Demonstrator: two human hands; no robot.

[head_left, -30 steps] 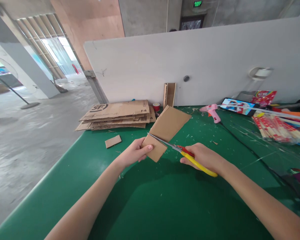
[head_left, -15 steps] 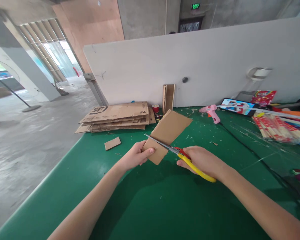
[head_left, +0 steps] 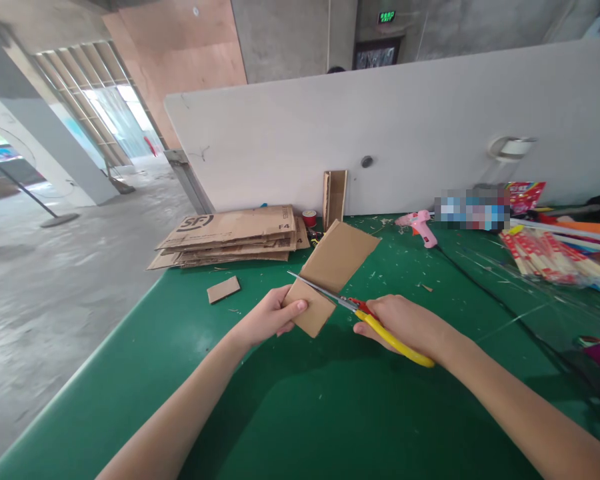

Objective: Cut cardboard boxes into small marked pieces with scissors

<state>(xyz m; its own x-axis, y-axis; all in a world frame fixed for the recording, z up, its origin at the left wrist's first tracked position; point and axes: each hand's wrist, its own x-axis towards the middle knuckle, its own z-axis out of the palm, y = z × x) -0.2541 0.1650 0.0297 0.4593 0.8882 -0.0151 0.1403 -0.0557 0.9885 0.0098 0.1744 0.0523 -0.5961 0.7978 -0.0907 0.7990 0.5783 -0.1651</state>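
My left hand (head_left: 276,312) pinches the near left part of a brown cardboard piece (head_left: 341,257), thumb on top. In my right hand (head_left: 397,321) is a pair of scissors (head_left: 380,328) with yellow and red handles. The blades lie across the cardboard from right to left, their tip close to my left fingers. A slit opens at the cardboard's right edge, along the blades. Both hands hold these things above the green table. A small cardboard rectangle (head_left: 223,290) lies to the left of my left hand.
Flattened cardboard (head_left: 235,230) is stacked at the back left of the green table (head_left: 300,413). A folded cardboard channel (head_left: 335,200) stands against the white board (head_left: 280,140). A pink glue gun (head_left: 420,227) and packaged sticks (head_left: 540,257) lie toward the right.
The scissor blades have closed further through the cardboard, and the near part has dropped slightly, widening the slit at the right edge. Both hands keep their grip.
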